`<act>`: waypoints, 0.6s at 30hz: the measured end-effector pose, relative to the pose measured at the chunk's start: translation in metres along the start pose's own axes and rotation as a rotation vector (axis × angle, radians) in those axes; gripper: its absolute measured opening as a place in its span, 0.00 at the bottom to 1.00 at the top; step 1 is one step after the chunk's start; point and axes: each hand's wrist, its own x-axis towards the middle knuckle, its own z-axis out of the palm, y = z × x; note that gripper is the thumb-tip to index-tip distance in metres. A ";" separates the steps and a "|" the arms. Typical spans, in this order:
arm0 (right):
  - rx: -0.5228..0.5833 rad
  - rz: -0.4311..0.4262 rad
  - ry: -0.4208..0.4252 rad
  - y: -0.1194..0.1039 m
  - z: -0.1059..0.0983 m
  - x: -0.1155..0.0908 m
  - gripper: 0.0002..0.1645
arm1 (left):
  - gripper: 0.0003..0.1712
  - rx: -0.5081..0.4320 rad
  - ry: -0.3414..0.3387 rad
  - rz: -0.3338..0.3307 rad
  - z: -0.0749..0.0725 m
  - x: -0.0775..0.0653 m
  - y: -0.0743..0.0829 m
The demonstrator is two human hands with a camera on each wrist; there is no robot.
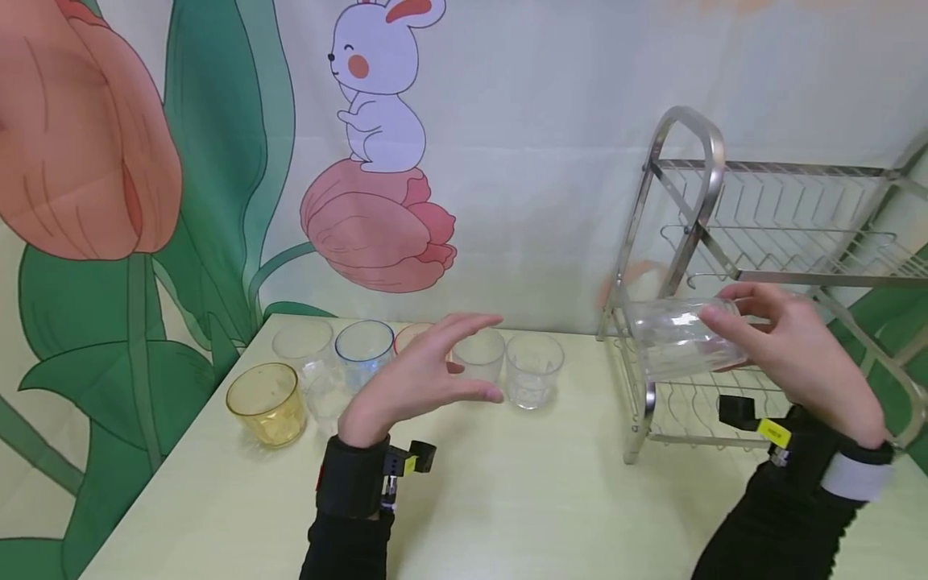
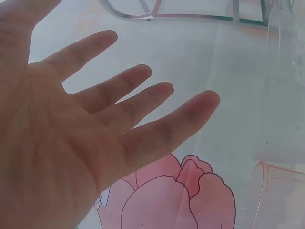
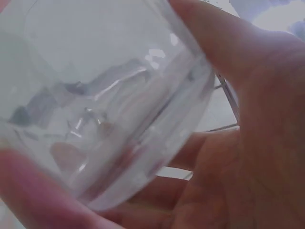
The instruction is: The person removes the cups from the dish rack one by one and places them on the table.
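Observation:
My right hand [image 1: 793, 350] grips a clear drinking glass [image 1: 674, 338], thumb on one side and fingers round the other. The glass lies sideways in the air, its mouth toward the left, overlapping the lower tier of the metal dish rack [image 1: 709, 173] in the head view. Up close in the right wrist view, the thick base of the clear glass [image 3: 143, 148] sits near the palm. My left hand [image 1: 420, 374] holds nothing, thumb and fingers apart, in front of a group of glasses. Its spread fingers [image 2: 167, 131] show in the left wrist view.
Beside my left hand stand a yellow glass [image 1: 268, 419], a blue-rimmed glass [image 1: 364, 362], a red-rimmed glass [image 1: 408, 332] partly hidden by the hand, and several clear glasses, including one at the right end [image 1: 535, 374]. They stand on a pale table [image 1: 522, 491] before a printed backdrop.

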 end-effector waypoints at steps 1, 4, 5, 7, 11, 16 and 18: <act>0.010 -0.010 -0.001 -0.001 0.001 0.000 0.31 | 0.48 0.006 -0.001 0.004 0.000 0.000 0.000; 0.045 -0.026 -0.007 -0.004 0.005 0.000 0.29 | 0.49 0.019 0.000 0.014 0.000 0.000 0.000; 0.051 -0.032 -0.010 -0.006 0.007 0.000 0.29 | 0.49 0.022 0.003 0.017 0.000 0.000 0.000; 0.061 -0.039 -0.016 -0.008 0.009 0.000 0.29 | 0.49 0.018 0.007 0.020 0.000 0.000 0.001; 0.061 -0.053 -0.027 -0.014 0.014 0.001 0.29 | 0.48 -0.010 0.014 0.025 0.001 -0.001 0.001; 0.119 -0.075 -0.041 -0.020 0.021 0.004 0.27 | 0.48 -0.042 0.018 0.050 0.003 0.001 0.003; 0.139 -0.081 -0.045 -0.023 0.024 0.004 0.27 | 0.48 -0.047 0.019 0.068 0.003 0.002 0.004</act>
